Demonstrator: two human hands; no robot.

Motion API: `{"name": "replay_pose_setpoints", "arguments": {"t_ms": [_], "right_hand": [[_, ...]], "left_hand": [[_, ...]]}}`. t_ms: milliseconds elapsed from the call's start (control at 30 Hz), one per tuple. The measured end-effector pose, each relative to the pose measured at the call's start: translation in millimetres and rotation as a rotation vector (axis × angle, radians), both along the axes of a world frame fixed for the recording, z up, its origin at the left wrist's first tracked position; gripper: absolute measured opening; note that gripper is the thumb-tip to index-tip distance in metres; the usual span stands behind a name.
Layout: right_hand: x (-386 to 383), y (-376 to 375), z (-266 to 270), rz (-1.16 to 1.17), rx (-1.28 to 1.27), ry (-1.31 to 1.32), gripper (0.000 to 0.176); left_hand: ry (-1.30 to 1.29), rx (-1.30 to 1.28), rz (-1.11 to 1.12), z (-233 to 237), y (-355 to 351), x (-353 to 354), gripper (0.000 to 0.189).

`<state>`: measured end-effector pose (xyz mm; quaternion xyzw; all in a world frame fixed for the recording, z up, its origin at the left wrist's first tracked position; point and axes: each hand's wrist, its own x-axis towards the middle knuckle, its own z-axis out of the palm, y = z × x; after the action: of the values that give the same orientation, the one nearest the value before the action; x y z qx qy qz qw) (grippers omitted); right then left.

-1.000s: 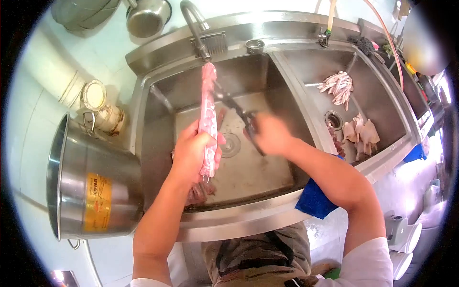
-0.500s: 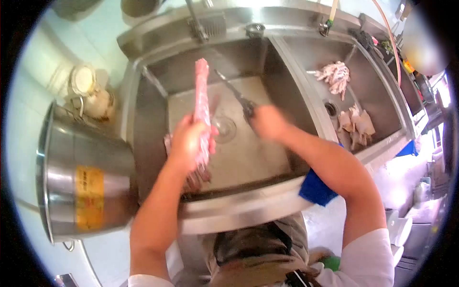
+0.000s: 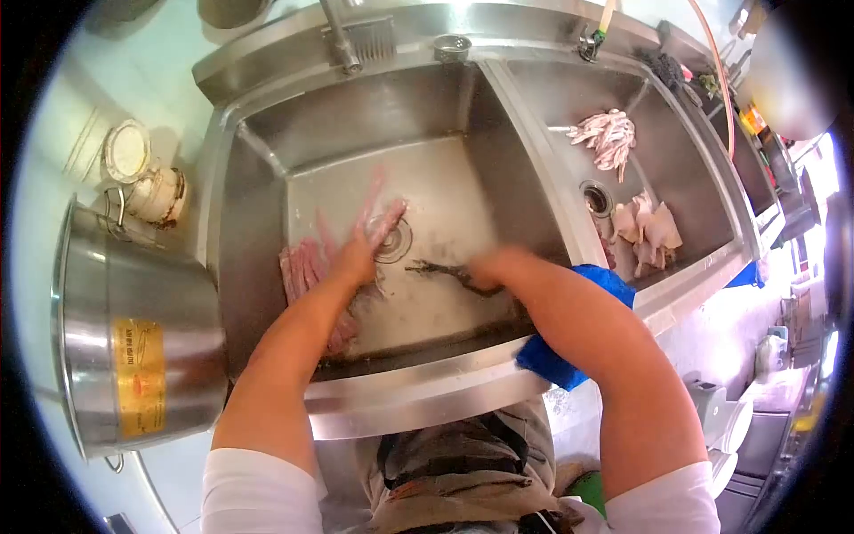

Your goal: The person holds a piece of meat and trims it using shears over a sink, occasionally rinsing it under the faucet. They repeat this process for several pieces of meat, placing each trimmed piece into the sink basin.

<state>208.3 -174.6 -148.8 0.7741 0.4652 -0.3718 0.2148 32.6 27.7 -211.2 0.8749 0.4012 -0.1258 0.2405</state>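
In the large sink basin (image 3: 463,178), my left hand (image 3: 358,260) is closed around a long pink strip of raw meat (image 3: 388,222), its fingers partly hidden. More long raw meat strips (image 3: 307,271) lie in a heap beside and under that wrist, along the basin's left side. To the right, my right hand (image 3: 498,267), blurred, is closed on dark-handled scissors (image 3: 445,270), whose tip points left toward the meat. The drain (image 3: 394,240) shows just behind the held strip.
The smaller right basin (image 3: 551,89) holds a pile of pale poultry feet (image 3: 609,138) and pale skin-covered pieces (image 3: 654,233). A tall steel pot (image 3: 191,347) stands at left. A faucet (image 3: 342,44) overhangs the back rim. Blue cloth (image 3: 551,360) hangs over the front edge.
My left hand has lowered from holding a long meat strip upright to a place deeper in the basin. The scissors have come down and now point left. The view has shifted slightly.
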Motion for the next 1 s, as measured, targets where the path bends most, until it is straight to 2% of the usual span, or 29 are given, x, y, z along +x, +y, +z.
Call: {"name": "replay_pose_setpoints", "arguments": {"t_ms": [100, 133, 167, 233, 333, 433, 500, 600, 633, 667, 933, 1000], "right_hand": [[11, 2, -3, 0.162, 0.043, -0.1, 0.028], [10, 2, 1, 0.224, 0.065, -0.155, 0.028], [9, 5, 4, 0.17, 0.055, -0.061, 0.027], [1, 12, 40, 0.08, 0.03, 0.121, 0.026], [-1, 24, 55, 0.064, 0.015, 0.161, 0.025], [14, 20, 56, 0.01, 0.551, 0.134, 0.027], [12, 23, 72, -0.143, 0.688, 0.14, 0.03], [17, 26, 76, -0.334, 0.868, 0.086, 0.03], [12, 24, 76, -0.365, 0.974, 0.028, 0.03], [9, 23, 77, -0.398, 1.078, -0.026, 0.031], [-11, 20, 105, -0.108, 1.179, -0.226, 0.036], [-11, 20, 100, -0.078, 1.207, -0.254, 0.036]], "left_hand": [[-0.048, 0.089, 0.134, -26, 31, 5, 0.045], [-0.147, -0.178, 0.24, -4, 31, 5, 0.043], [-0.246, -0.447, 0.344, 18, 31, 3, 0.042], [-0.383, -0.695, 0.436, 49, 31, -5, 0.035], [-0.682, -0.976, 0.532, 106, 21, -27, 0.032], [-0.876, -1.084, 0.539, 179, -20, -39, 0.03], [-0.865, -1.236, 0.546, 183, -18, -38, 0.034], [-0.901, -0.841, 0.483, 173, -27, -22, 0.025], [-0.94, -0.894, 0.469, 167, -27, -22, 0.028], [-0.926, -0.841, 0.461, 165, -30, -22, 0.027], [-0.788, -0.576, 0.323, 187, -66, -53, 0.022], [-0.776, -0.602, 0.318, 191, -69, -54, 0.021]]}}
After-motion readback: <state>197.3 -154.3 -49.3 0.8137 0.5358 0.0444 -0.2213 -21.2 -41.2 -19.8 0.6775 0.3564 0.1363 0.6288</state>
